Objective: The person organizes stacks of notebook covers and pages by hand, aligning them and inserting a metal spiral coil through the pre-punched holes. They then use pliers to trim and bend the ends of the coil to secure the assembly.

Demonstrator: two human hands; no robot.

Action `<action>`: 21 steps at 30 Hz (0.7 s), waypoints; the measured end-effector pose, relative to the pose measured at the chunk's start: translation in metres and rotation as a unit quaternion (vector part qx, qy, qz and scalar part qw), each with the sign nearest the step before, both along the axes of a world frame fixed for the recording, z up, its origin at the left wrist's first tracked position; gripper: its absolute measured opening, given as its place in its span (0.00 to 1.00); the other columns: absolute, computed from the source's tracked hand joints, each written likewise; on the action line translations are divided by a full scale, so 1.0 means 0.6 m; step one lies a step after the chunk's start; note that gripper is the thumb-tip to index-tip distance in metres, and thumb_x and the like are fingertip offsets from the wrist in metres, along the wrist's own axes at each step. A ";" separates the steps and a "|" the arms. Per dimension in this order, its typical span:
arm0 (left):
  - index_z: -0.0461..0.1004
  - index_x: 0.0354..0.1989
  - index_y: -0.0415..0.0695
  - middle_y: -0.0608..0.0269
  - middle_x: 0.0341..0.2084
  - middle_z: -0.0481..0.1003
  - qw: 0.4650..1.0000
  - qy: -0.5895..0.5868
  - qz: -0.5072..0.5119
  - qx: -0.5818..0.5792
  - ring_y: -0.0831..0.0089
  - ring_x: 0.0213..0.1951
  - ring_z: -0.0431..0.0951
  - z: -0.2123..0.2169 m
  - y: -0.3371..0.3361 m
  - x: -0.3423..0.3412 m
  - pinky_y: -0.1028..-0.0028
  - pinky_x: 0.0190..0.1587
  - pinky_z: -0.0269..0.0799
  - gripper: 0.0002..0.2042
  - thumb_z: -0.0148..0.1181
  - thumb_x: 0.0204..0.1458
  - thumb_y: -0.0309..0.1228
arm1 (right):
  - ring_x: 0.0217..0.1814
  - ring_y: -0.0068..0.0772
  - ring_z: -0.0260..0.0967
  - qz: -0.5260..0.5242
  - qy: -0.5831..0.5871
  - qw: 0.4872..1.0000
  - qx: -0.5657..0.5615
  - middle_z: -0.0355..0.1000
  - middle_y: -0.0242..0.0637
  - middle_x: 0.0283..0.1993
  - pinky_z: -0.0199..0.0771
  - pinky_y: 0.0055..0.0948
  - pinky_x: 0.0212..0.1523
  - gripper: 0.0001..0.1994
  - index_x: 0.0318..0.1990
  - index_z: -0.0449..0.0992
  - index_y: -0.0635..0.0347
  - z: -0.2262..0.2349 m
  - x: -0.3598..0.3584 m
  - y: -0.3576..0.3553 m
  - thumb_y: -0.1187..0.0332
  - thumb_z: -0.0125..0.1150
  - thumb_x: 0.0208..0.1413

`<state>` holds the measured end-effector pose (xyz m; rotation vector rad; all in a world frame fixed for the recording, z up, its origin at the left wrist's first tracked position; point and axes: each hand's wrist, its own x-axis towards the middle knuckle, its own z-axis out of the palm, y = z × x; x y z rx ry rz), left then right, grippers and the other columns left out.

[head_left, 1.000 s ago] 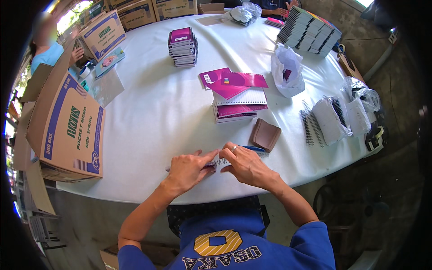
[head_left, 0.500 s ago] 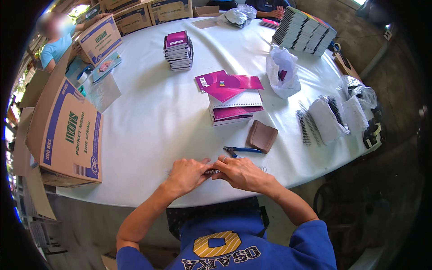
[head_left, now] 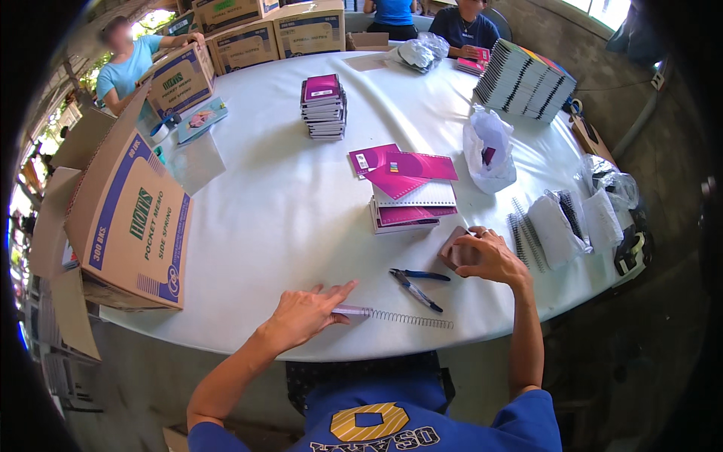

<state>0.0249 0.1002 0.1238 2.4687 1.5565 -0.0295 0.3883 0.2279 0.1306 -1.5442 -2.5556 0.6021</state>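
My left hand [head_left: 305,316] lies near the table's front edge and pinches the left end of a long spiral binding wire [head_left: 407,318] that stretches to the right along the white table [head_left: 271,218]. My right hand [head_left: 493,258] has reached out to the right and grips a small brown stack of cards [head_left: 454,248]. Blue-handled pliers [head_left: 418,282] lie between my two hands. Just beyond them sits a pile of magenta spiral notebooks and loose covers [head_left: 410,197].
A large cardboard box [head_left: 132,226] stands at the left edge, with more boxes [head_left: 248,38] behind it. A notebook stack [head_left: 324,105], a plastic bag [head_left: 489,147], bagged spiral coils [head_left: 557,226] and a row of notebooks [head_left: 523,79] surround the middle. Other people sit at the far side.
Both hands were together on the spiral wire at the front edge. My right hand has let go and moved right onto the brown card stack; my left hand stays on the wire.
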 end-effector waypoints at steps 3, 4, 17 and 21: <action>0.57 0.69 0.56 0.55 0.33 0.79 0.998 -0.014 -0.064 -0.004 0.56 0.32 0.81 -0.026 -0.004 -0.031 0.60 0.29 0.77 0.34 0.56 0.56 0.52 | 0.60 0.51 0.64 0.096 0.099 0.986 -0.095 0.69 0.50 0.58 0.63 0.45 0.60 0.25 0.54 0.77 0.52 0.029 -0.026 -0.007 0.56 0.69 0.47; 0.57 0.69 0.56 0.55 0.33 0.79 0.998 -0.014 -0.063 -0.002 0.56 0.32 0.81 -0.025 -0.002 -0.035 0.60 0.29 0.77 0.34 0.56 0.56 0.52 | 0.59 0.49 0.67 0.187 0.199 0.948 -0.165 0.71 0.49 0.57 0.65 0.44 0.59 0.25 0.54 0.77 0.54 0.033 -0.035 -0.014 0.56 0.68 0.49; 0.52 0.71 0.49 0.54 0.29 0.79 0.998 -0.003 -0.066 0.001 0.54 0.29 0.80 -0.023 0.025 -0.036 0.60 0.29 0.77 0.41 0.57 0.52 0.57 | 0.60 0.40 0.67 0.288 0.166 0.882 -0.333 0.70 0.46 0.60 0.67 0.37 0.59 0.34 0.60 0.71 0.67 -0.034 -0.210 -0.003 0.53 0.63 0.49; 0.52 0.70 0.45 0.53 0.29 0.79 0.998 -0.022 -0.054 0.019 0.52 0.30 0.81 -0.020 0.031 -0.035 0.59 0.30 0.77 0.43 0.57 0.51 0.58 | 0.60 0.40 0.67 0.339 0.333 0.769 -0.428 0.69 0.47 0.60 0.67 0.38 0.60 0.32 0.60 0.71 0.66 -0.026 -0.193 0.001 0.53 0.63 0.51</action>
